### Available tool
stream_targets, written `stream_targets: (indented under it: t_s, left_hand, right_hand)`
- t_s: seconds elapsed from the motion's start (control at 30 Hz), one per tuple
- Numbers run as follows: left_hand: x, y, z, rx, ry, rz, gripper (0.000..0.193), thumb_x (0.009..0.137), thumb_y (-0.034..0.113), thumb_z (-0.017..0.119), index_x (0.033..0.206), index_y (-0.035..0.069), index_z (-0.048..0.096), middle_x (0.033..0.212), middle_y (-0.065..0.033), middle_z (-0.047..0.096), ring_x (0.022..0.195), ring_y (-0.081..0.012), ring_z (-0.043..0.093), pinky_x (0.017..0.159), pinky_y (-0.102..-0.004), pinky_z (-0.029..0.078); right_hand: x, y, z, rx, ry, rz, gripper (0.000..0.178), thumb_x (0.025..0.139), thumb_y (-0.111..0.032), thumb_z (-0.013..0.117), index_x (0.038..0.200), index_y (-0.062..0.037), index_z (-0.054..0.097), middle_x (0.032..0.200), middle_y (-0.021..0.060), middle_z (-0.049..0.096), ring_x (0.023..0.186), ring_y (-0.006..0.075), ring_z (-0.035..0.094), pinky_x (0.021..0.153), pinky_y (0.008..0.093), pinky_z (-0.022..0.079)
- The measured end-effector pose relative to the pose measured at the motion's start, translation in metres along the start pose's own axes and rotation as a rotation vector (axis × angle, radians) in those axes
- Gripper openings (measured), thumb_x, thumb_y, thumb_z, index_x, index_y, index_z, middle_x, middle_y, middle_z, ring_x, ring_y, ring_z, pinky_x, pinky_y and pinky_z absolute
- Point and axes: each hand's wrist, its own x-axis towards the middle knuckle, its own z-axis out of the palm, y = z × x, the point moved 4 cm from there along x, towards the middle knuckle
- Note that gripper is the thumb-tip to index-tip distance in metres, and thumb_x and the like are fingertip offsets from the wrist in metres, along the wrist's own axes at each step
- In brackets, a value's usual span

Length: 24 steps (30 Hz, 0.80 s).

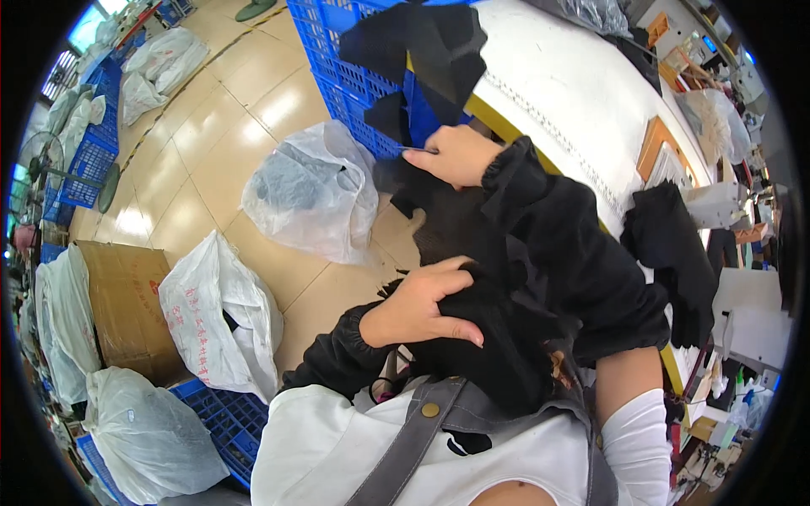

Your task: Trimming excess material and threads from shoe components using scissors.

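Observation:
Black cloth (498, 337) lies bunched across my lap, and more of it hangs up toward the right hand. My left hand (418, 305) grips the bundle from its left side, thumb on top and apart from the forefinger; the other fingers are partly hidden. Higher up, my right hand (460, 156) is closed in a pinch on the black cloth, close to the crates' edge. A thin, pale edge shows at its fingertips; I cannot make out what it is. Beyond it, black fabric pieces (439, 63) drape over the blue plastic crates (359, 105).
A white worktable (565, 101) with a yellow edge runs along my right, with black cloth (671, 244) hanging beside a sewing machine (717, 205). Left on the tiled floor stand a filled clear bag (316, 198), a white sack (219, 316), a cardboard box (126, 308) and a blue crate (224, 422).

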Motion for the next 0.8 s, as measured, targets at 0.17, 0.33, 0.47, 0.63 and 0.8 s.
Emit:
stream_targets:
  t_s: [0.17, 0.33, 0.47, 0.63, 0.8]
  left_hand:
    - [-0.015, -0.013, -0.017, -0.091, 0.060, -0.008, 0.058, 0.065, 0.046, 0.074, 0.086, -0.004, 0.053, 0.120, -0.0171, 0.049, 0.104, -0.0283, 0.046, 0.091, -0.0381, 0.034]
    - [-0.041, -0.024, -0.069, -0.483, 0.241, -0.113, 0.058, 0.074, 0.050, 0.066, 0.100, -0.001, 0.059, 0.121, -0.0161, 0.049, 0.110, -0.0263, 0.046, 0.095, -0.0388, 0.034]
    - [-0.024, -0.016, -0.068, -0.423, 0.154, 0.047, 0.060, 0.074, 0.054, 0.064, 0.098, 0.000, 0.059, 0.128, -0.0171, 0.043, 0.117, -0.0279, 0.042, 0.098, -0.0400, 0.031]
    - [0.008, -0.018, -0.017, -0.419, -0.098, -0.005, 0.069, 0.067, 0.059, 0.068, 0.100, -0.001, 0.056, 0.124, -0.0175, 0.047, 0.111, -0.0280, 0.046, 0.092, -0.0381, 0.034]
    - [0.006, -0.022, -0.016, -0.202, -0.061, -0.065, 0.052, 0.066, 0.036, 0.077, 0.095, -0.002, 0.057, 0.096, -0.0088, 0.054, 0.090, -0.0219, 0.052, 0.080, -0.0311, 0.040]
  right_hand:
    - [-0.037, 0.020, -0.013, 0.462, -0.002, 0.100, 0.043, 0.086, -0.039, 0.053, 0.069, -0.0005, 0.062, 0.053, 0.0046, 0.057, 0.048, 0.0119, 0.054, 0.051, 0.0252, 0.043]
    - [-0.118, 0.034, -0.046, 0.467, 0.096, -0.074, 0.014, 0.079, -0.011, 0.059, 0.069, -0.0006, 0.060, 0.061, -0.0005, 0.057, 0.056, 0.0049, 0.051, 0.049, 0.0223, 0.039]
    - [-0.148, -0.007, -0.043, 0.440, -0.154, -0.276, 0.001, 0.073, -0.003, 0.061, 0.072, -0.0016, 0.061, 0.064, 0.0065, 0.059, 0.053, 0.0148, 0.055, 0.050, 0.0249, 0.040]
    - [-0.166, -0.023, -0.016, 0.540, -0.222, -0.349, 0.019, 0.065, 0.003, 0.060, 0.083, -0.0003, 0.058, 0.072, 0.0102, 0.058, 0.063, 0.0242, 0.058, 0.058, 0.0283, 0.044]
    - [-0.186, -0.008, -0.003, 0.660, 0.059, -0.025, 0.044, 0.070, 0.011, 0.060, 0.109, -0.0025, 0.045, 0.078, 0.0097, 0.061, 0.073, 0.0197, 0.062, 0.066, 0.0247, 0.045]
